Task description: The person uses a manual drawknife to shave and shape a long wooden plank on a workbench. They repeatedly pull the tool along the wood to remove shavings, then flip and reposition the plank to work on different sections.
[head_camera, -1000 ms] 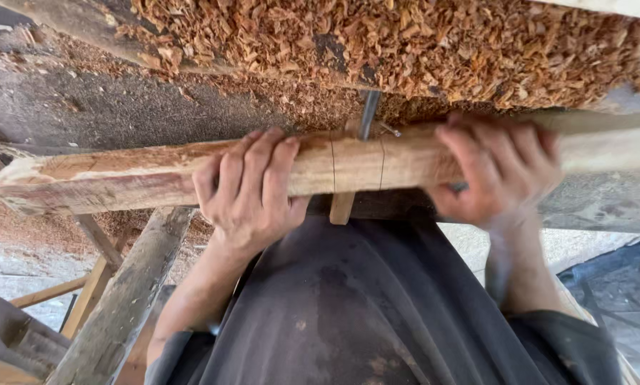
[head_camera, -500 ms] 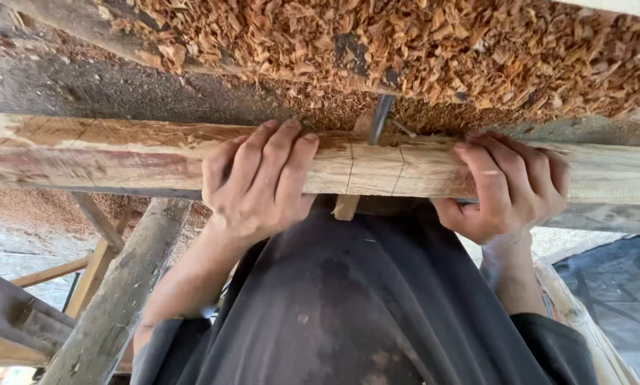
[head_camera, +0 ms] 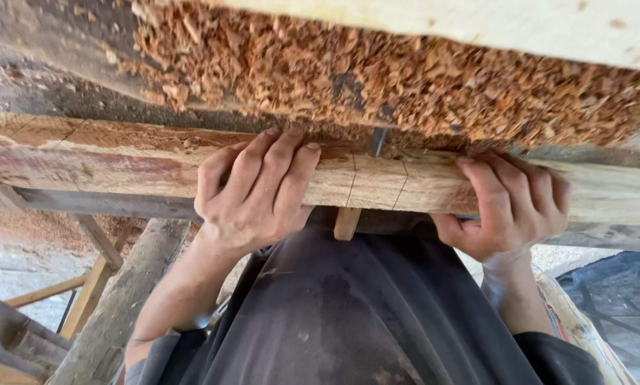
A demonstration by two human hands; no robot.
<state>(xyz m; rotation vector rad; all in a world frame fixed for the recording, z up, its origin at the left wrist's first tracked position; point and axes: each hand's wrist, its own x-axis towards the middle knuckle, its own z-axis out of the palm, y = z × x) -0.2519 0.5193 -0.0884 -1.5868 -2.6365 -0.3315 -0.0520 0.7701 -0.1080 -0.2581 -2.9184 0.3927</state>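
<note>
Wood shavings (head_camera: 405, 85) heap just behind the rough timber beam (head_camera: 106, 160), which spans the view across a dark counter (head_camera: 63, 50). The left hand (head_camera: 256, 189) and right hand (head_camera: 509, 203) both clench the beam, 2 pencil lines between them; a metal pin (head_camera: 377, 141) stands behind.

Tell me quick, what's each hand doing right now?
Left hand: closed over the wooden beam, fingers draped across its top.
Right hand: closed on the same beam.

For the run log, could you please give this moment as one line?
left hand: grips wooden beam from above | right hand: grips same beam | wood shavings: heaped behind beam
</note>
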